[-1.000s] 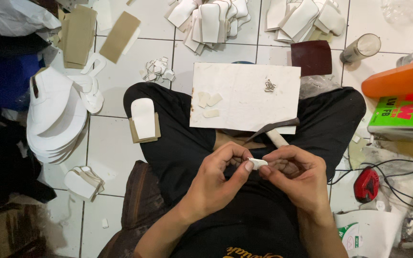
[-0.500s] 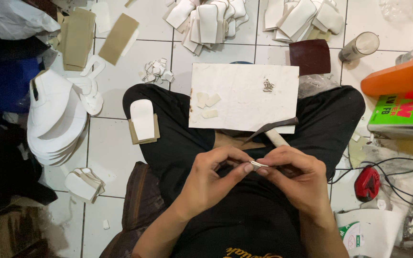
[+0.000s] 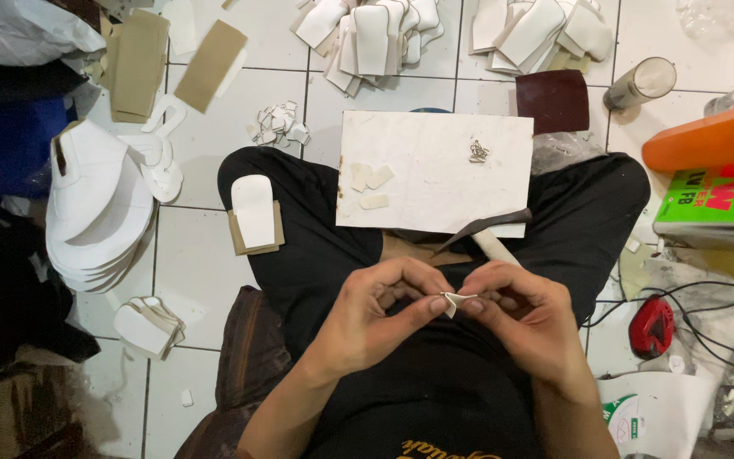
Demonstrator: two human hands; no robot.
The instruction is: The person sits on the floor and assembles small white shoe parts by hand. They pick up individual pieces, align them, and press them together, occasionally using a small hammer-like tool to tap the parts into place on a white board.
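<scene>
My left hand point(image 3: 375, 319) and my right hand point(image 3: 524, 319) meet over my lap, thumbs and forefingers pinching one small white folded piece point(image 3: 452, 301) between them. I sit cross-legged in black trousers. A white board point(image 3: 439, 153) rests on my legs just beyond the hands. It carries three small white cut pieces point(image 3: 369, 183) at its left and a tiny metal clump point(image 3: 478, 152) near its top right. A tool with a pale handle point(image 3: 496, 248) and a dark strip point(image 3: 486, 226) lie at the board's near edge.
On my left knee lies a white shaped piece on tan card point(image 3: 255, 214). Stacked white cut-outs point(image 3: 99, 208) sit on the floor at left, and several white pieces point(image 3: 375, 38) lie at the top. A maroon patch point(image 3: 554, 100), an orange container point(image 3: 707, 136), a green box point(image 3: 715, 200) and a red device point(image 3: 652, 327) are at right.
The dark piece seen under my hands a second ago is out of sight. The small white piece now shows folded between both thumbs and forefingers, held slightly higher.
</scene>
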